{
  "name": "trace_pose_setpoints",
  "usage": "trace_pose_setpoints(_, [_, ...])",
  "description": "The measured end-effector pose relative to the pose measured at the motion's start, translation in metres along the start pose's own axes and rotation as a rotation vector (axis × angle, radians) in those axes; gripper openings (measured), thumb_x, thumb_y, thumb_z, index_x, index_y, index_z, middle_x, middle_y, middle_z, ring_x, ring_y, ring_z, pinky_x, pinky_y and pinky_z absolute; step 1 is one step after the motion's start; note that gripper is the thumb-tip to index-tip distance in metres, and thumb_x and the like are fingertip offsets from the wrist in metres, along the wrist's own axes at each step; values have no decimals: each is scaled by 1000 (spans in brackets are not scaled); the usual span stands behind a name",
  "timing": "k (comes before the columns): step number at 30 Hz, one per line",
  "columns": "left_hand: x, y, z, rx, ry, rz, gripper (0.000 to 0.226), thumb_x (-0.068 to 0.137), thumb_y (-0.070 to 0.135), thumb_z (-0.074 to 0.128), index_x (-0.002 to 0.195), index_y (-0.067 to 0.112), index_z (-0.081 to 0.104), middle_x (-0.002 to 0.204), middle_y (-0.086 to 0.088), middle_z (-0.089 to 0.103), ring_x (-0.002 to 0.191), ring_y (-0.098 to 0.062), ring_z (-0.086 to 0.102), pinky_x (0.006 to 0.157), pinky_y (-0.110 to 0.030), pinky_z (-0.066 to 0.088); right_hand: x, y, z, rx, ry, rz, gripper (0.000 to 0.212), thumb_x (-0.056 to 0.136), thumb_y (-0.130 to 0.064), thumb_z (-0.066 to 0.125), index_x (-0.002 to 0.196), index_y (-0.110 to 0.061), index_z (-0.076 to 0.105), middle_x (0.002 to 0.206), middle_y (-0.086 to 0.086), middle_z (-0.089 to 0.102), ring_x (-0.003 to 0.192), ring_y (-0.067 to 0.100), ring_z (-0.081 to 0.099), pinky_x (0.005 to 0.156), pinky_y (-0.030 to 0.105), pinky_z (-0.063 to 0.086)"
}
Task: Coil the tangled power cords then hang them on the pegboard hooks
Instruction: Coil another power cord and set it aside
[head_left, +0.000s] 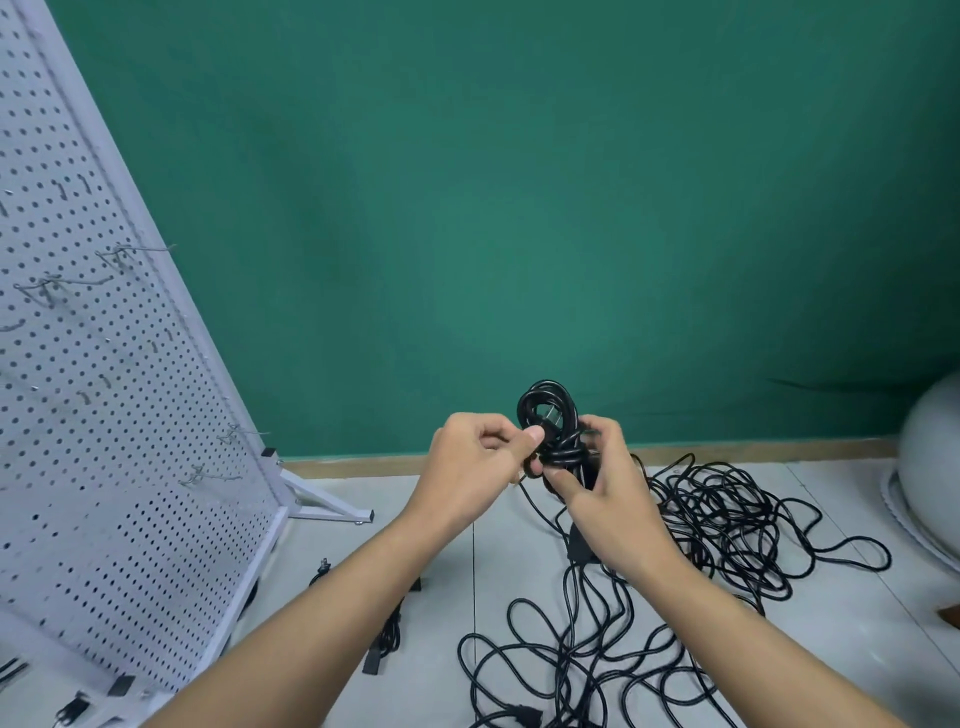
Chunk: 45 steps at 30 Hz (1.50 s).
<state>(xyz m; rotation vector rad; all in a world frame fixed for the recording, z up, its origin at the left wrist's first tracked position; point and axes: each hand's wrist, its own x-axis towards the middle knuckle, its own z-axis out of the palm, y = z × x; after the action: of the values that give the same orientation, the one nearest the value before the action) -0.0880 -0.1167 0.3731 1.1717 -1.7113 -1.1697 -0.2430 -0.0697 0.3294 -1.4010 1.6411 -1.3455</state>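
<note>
Coiled cord gripped w/ both hands: left hand, right hand.

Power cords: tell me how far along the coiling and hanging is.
Done: nothing hangs yet; the hooks in view on the pegboard are bare. A small bundle lies by its base. In hand: the left hand and right hand grip one tight coil. Left: hanging it, then coiling the tangled heap on the floor.
</note>
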Motion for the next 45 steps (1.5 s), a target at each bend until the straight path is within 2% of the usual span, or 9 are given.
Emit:
trace_pose_setpoints(4, [0,-2,-6,-5,-57,-111,31,95,29,70,73,7,71,73,-5,76,63,-15,60,64,-30,52,1,1,-2,210,-103,91,54,82,2,80,123,-23,54,116,3,68,109,16,66,95,29,51])
trace_pose_setpoints(7, [-2,-9,-9,43,-51,-82,29,97,29,66,75,11,68,72,-2,75,63,-13,59,68,-35,54,2,-8,-9,394,-212,231,50,72,-16,81,119,-23,65,108,2,72,90,7,68,83,31,50])
trace_pose_setpoints(10, [-5,-14,-8,176,-37,-6,27,98,34,64,77,17,68,72,4,74,60,-5,58,65,-24,48,4,-8,-13,325,-250,271,24,93,-30,73,116,-25,73,113,-6,76,104,7,70,90,35,48])
trace_pose_setpoints(15, [-5,-9,-6,236,15,14,29,95,35,69,73,17,73,68,8,74,55,2,58,58,-8,39,4,-5,-8,397,-69,180,12,93,-15,74,104,-12,77,103,1,79,94,6,71,80,17,49])
trace_pose_setpoints(23, [-1,4,-2,272,26,-77,35,94,36,68,70,12,76,55,10,69,44,6,49,50,-9,33,2,-12,-10,454,25,113,16,88,0,76,102,-7,78,100,6,80,98,19,76,90,27,59])
trace_pose_setpoints(30, [3,-7,-6,316,130,-56,33,92,38,74,66,17,74,57,8,68,58,-7,60,53,-9,37,-1,-16,-11,242,-9,-80,29,92,5,67,103,-18,80,118,-4,72,97,12,74,89,28,59])
trace_pose_setpoints(35, [3,-25,-16,120,75,-39,26,91,34,77,72,18,71,65,7,72,56,-1,59,59,-14,41,-2,-14,-6,202,-17,-37,21,93,4,70,103,-11,78,117,0,68,85,19,77,68,32,63])
trace_pose_setpoints(42, [4,-37,-25,-17,-96,-19,20,96,24,73,81,11,71,77,-3,75,69,-12,63,70,-25,47,0,-14,-12,-43,-27,-143,20,83,-12,85,98,-24,82,91,-14,75,77,1,68,76,14,51])
trace_pose_setpoints(45, [2,-46,-24,-18,-135,-48,18,98,24,69,82,18,73,89,-10,78,89,-33,73,89,-48,58,-2,-16,-9,-164,-66,-171,20,81,-14,86,100,-22,82,85,-13,75,74,3,67,73,11,48])
